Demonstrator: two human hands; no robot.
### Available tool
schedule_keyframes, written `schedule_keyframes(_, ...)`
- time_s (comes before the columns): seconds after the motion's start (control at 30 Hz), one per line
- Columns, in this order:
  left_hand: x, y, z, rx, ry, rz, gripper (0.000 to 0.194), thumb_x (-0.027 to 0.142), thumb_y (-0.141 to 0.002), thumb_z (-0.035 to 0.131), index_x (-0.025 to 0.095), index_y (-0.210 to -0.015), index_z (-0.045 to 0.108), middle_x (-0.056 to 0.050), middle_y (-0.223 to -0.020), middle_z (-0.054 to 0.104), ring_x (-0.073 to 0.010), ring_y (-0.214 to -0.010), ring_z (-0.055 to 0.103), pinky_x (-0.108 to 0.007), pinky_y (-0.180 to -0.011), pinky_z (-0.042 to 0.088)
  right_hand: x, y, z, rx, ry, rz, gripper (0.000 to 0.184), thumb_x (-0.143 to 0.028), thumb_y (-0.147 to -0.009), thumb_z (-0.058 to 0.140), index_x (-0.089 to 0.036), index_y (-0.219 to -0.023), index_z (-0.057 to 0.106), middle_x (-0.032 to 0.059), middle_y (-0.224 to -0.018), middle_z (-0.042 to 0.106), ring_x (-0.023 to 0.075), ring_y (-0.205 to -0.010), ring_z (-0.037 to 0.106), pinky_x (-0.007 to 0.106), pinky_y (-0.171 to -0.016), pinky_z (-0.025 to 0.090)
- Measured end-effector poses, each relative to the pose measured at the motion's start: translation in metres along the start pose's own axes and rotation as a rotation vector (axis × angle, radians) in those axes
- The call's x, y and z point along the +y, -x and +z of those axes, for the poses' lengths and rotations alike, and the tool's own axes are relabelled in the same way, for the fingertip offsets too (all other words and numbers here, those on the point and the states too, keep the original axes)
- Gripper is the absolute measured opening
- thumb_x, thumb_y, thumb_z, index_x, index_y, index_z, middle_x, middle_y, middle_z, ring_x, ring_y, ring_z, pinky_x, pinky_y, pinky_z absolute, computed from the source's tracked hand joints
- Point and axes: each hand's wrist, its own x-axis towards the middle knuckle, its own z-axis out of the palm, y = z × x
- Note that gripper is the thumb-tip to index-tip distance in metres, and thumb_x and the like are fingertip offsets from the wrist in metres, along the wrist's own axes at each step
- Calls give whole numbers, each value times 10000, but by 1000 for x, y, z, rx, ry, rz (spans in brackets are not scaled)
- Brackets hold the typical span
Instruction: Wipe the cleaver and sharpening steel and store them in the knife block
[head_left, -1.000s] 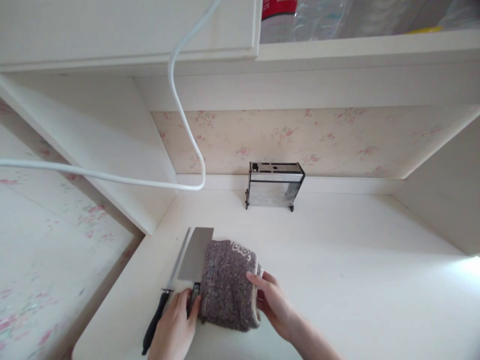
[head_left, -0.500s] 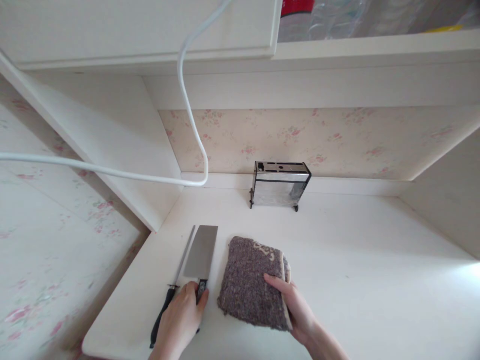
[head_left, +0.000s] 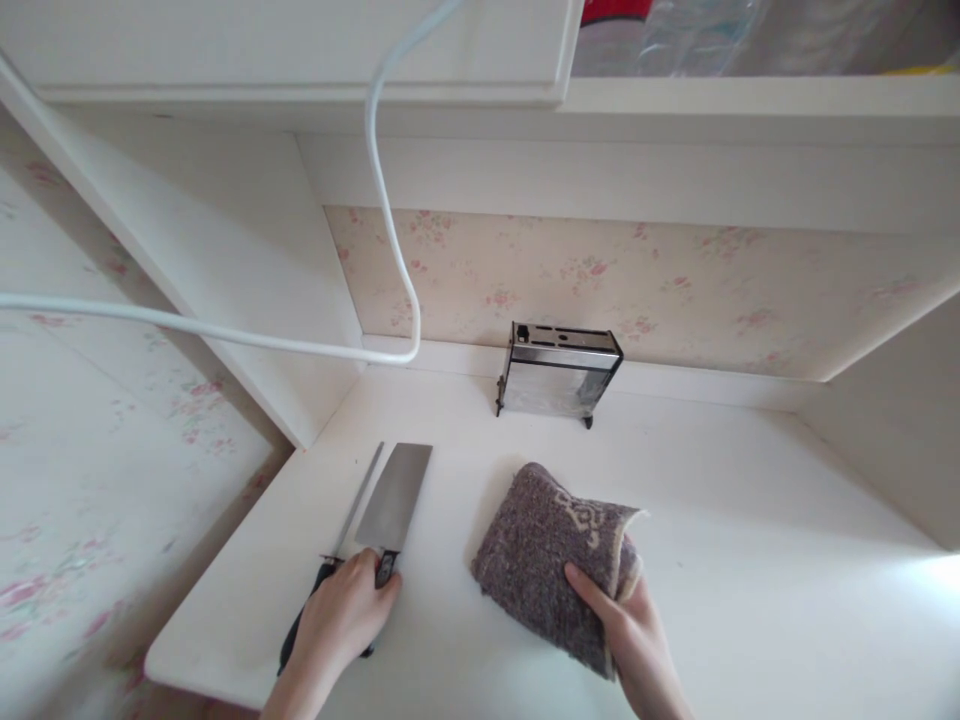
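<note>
My left hand (head_left: 349, 605) is closed round the black handle of a cleaver (head_left: 397, 495), whose broad blade points away from me over the white counter. Just left of it lies a sharpening steel (head_left: 360, 500); its black handle is partly covered by that hand and wrist. On the right, my right hand (head_left: 622, 625) grips a folded grey-purple cloth (head_left: 547, 560) by its right edge, thumb on top and fingers underneath. Pale lettering or a pattern shows near the cloth's upper edge, and its far right corner is lifted.
A metal knife block (head_left: 559, 365) with clear sides stands at the back of the white counter (head_left: 712, 600). A white cable (head_left: 405, 270) hangs across the view on the left. Overhead is a white cupboard (head_left: 300, 50), with plastic-wrapped things on the shelf at right.
My right hand has carried the cloth to the right, and the cloth has turned, its corner flaring up. My left hand still grips the cleaver, in nearly the same place.
</note>
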Motion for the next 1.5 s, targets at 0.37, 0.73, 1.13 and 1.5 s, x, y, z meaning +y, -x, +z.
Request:
schedule_keyframes(0.37, 5, 1, 3, 29, -50, 47, 242, 409, -869, 358, 223, -875, 513, -142, -1039, 700, -339, -942, 686, -412, -742, 470, -11, -13, -24, -113, 40, 73, 907, -326, -614, 851, -199, -1413, 441, 73, -1134, 708, 284, -1056, 651, 383, -941, 500)
schedule_keyframes(0.73, -11, -12, 3, 8, 303, 54, 355, 470, -891, 368, 195, -950, 584, -110, -975, 726, -276, -956, 679, -335, -801, 471, -25, -4, -23, 230, 669, -760, 256, -443, -732, 695, -199, -808, 693, 25, -1594, 166, 399, -1450, 137, 557, -1178, 92)
schedule_keyframes(1.13, 54, 34, 19, -61, 843, 199, 500, 594, -850, 486, 188, -1141, 483, 28, -669, 563, -150, -527, 561, -243, -487, 434, -37, -3, -11, 175, -276, 75, 702, -500, -685, 746, -236, -1307, 556, 65, -1077, 728, 320, -1003, 672, 444, -890, 524)
schedule_keyframes(1.5, 98, 53, 22, 9, 708, 442, 293, 459, -908, 482, 197, -992, 581, -32, -814, 663, -160, -730, 607, -226, -675, 460, -24, 11, 11, -227, -366, 141, 637, -790, -733, 457, -273, -971, 742, 96, -798, 749, 343, -1015, 659, 531, -881, 500)
